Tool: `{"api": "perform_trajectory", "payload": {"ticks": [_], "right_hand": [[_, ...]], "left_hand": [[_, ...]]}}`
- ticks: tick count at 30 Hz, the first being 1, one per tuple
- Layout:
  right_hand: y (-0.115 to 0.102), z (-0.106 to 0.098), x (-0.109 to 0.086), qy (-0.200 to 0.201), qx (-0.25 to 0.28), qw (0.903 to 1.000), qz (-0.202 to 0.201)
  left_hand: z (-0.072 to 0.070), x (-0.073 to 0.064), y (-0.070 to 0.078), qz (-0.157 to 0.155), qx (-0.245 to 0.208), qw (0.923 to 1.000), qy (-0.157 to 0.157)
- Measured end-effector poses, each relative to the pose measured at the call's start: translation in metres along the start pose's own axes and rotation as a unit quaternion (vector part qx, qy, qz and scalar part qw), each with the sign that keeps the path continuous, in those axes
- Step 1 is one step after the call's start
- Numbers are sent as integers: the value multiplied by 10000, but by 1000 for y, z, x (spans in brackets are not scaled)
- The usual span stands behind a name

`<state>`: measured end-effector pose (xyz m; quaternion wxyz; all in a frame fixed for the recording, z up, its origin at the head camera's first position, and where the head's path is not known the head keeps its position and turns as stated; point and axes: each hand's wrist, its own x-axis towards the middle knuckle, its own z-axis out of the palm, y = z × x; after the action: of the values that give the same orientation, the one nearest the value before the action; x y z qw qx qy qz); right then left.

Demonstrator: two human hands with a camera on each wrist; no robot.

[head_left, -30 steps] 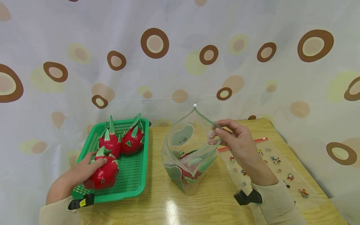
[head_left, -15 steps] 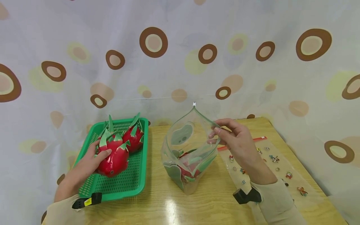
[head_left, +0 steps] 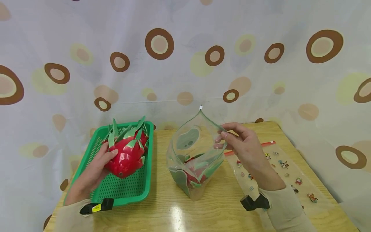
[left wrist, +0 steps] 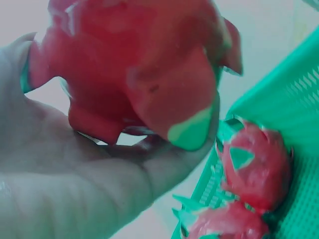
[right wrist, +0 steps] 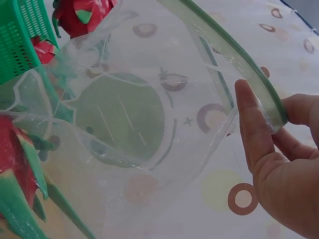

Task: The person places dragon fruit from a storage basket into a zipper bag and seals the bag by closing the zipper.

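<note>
2 rear fruits partly hidden

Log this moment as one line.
left grip: holds dragon fruit | right grip: pinches bag rim | clear bag: open, fruit inside | green basket: two fruits

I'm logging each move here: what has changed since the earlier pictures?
In the head view, the left hand and its dragon fruit moved up and right, now covering more of the two other fruits in the basket. Nothing was newly gripped or released. The right hand still holds the open bag; bag and basket stayed put.
</note>
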<state>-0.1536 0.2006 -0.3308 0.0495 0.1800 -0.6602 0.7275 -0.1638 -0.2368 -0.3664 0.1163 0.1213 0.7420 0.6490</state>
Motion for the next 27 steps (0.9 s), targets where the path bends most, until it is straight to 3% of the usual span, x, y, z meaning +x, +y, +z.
{"api": "perform_trajectory", "payload": {"ticks": [5, 12, 19, 27], "right_hand": [[1, 1, 0, -5, 55, 10000, -4], [2, 2, 1, -1, 59, 10000, 3], [1, 4, 2, -21, 105, 9999, -11], [1, 7, 5, 22, 117, 9999, 102]], "left_hand": [[7, 2, 6, 311, -630, 9974, -132], [20, 4, 22, 747, -1049, 9915, -198], [39, 5, 46, 1368, -1513, 9783, -359], [65, 6, 79, 1691, -1638, 9714, -297]]}}
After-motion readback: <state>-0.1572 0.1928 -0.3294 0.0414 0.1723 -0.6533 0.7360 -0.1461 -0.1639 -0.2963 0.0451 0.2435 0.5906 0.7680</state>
